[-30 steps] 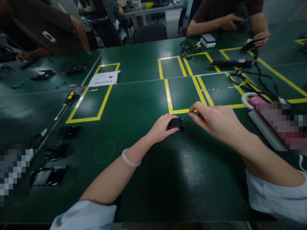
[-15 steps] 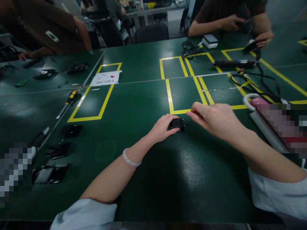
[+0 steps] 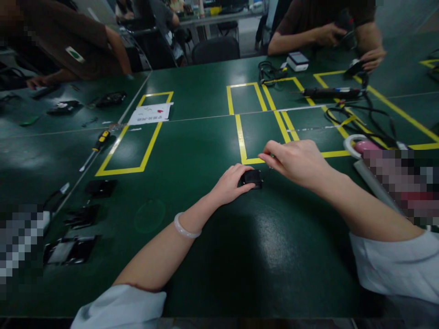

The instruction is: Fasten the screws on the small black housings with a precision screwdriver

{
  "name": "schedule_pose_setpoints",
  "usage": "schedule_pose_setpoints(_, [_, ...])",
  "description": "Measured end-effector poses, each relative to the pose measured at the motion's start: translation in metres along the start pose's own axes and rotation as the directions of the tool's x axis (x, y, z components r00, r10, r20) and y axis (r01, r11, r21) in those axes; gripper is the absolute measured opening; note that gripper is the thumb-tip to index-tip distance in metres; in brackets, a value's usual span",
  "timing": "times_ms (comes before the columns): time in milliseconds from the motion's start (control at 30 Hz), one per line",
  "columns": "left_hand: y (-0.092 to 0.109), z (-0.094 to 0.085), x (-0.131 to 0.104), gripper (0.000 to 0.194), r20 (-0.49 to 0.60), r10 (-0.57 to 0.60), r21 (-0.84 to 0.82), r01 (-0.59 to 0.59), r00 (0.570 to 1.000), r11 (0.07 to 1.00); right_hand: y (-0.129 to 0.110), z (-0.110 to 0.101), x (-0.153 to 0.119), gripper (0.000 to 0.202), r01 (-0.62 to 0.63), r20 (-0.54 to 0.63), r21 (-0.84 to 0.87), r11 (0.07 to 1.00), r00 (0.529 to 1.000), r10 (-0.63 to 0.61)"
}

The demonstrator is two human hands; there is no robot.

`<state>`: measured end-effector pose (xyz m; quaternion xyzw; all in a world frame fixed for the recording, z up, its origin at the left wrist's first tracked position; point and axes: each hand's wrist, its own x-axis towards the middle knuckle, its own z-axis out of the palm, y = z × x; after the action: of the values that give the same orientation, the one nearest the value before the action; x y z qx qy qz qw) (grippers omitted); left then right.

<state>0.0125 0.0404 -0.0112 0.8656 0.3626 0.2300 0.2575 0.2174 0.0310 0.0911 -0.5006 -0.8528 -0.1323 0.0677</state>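
Note:
My left hand (image 3: 229,186) holds a small black block-like part (image 3: 252,177) against the green table, fingers over its far side and thumb along its near side. Small shiny points show on the part's right edge. Just right of it and slightly higher, my right hand (image 3: 295,159) is closed in a pinch. A thin dark strand (image 3: 269,169), a rod or a wire, shows faintly below the pinching fingers. Its far end is hidden by the hand, and I cannot tell whether it touches the part.
At left lie a yellow-black screwdriver (image 3: 101,140), a paper sheet (image 3: 151,113) and several black parts (image 3: 82,215). A soldering-iron-like tool (image 3: 331,92), coiled cable (image 3: 356,121) and tape roll (image 3: 351,145) lie at right. Across the table, a co-worker's hands (image 3: 372,59) hold tools.
My right hand has shifted a little up and left, and its strand shows less. My left hand keeps its grip on the black part. The whole view has moved slightly.

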Motion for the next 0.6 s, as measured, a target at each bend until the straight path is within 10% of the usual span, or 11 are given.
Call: schedule_pose_setpoints(600, [0.003,-0.002,0.0,0.036,0.012,-0.018,-0.015,0.018,1.0,1.0,-0.002,0.0,-0.018,0.023,0.036,-0.075,0.244,0.969,0.997,-0.018])
